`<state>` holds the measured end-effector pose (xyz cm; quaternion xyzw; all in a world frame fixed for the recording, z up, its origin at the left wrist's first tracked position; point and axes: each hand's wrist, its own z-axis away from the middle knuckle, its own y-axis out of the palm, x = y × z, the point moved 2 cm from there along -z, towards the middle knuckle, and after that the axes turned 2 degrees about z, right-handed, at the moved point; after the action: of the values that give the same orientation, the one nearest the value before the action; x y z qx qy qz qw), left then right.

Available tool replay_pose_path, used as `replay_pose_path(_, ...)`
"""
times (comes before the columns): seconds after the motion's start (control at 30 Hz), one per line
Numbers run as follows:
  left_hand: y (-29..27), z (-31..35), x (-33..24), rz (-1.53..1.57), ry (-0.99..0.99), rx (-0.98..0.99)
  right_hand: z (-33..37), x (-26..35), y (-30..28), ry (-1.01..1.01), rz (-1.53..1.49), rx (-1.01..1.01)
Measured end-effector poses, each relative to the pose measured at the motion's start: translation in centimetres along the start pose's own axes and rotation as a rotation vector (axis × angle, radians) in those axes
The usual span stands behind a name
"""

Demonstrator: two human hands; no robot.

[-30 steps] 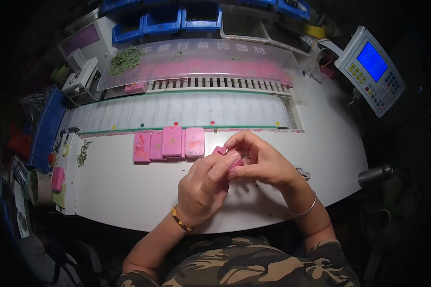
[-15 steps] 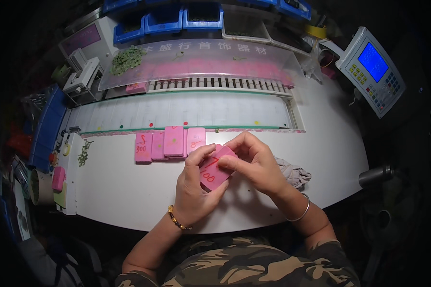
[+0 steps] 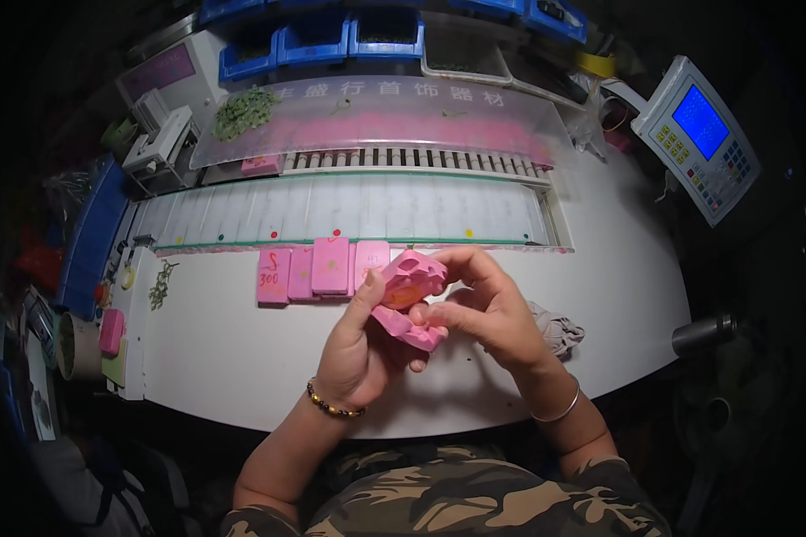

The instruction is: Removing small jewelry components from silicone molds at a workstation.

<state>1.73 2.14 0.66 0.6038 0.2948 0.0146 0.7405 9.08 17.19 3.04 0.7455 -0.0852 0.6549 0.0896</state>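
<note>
Now | left hand point(image 3: 355, 351), right hand point(image 3: 500, 324): grip holding one opened pink mould point(image 3: 412, 274) | one cloth point(image 3: 560, 334)

At the near edge, the person wore a short-sleeved, camouflage-patterned top in tan, brown and black point(image 3: 448, 503), with a bracelet of round gold and dark beads point(image 3: 334, 409) behind the left hand point(image 3: 354, 358) and a thin, plain, silver-coloured bangle point(image 3: 561, 413) behind the right hand point(image 3: 495, 318).

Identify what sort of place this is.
Probably a small workshop or production station: there's a keypad control panel, a row of rollers and blue bins at a white worktable.
</note>
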Motion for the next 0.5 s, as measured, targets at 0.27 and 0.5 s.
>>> replay_pose_path(0.27, -0.1, 0.4, -0.1, -0.512, 0.171, 0.021, 1.1, -0.3, -0.1, -0.100, -0.037, -0.057)
replay_pose_path(0.5, -2.0, 1.0, 0.2, -0.472, 0.165, 0.164, 1.7, 0.0, -0.1, -0.064, -0.334, 0.123)
